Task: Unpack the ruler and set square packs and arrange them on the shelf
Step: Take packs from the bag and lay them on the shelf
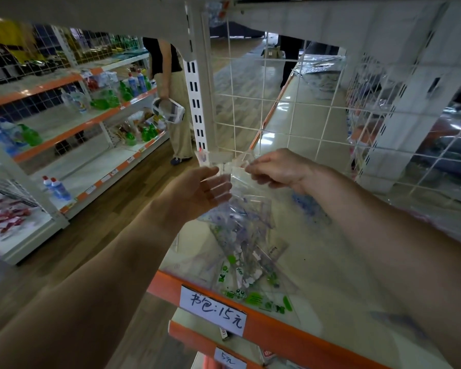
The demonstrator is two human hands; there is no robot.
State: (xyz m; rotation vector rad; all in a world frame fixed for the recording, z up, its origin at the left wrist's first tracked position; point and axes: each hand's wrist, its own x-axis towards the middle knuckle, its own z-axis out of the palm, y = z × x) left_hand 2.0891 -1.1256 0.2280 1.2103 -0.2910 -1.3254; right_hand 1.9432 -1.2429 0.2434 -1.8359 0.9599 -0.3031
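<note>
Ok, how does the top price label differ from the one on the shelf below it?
The upper price label is bigger and reads 书包:15元; the lower price label is smaller, reads 5元, and sits at the frame's bottom edge. Both are white, handwritten, on orange shelf edges.

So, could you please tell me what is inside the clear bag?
The clear bag holds transparent ruler packs with green and purple prints; overlapping hides their count.
</note>
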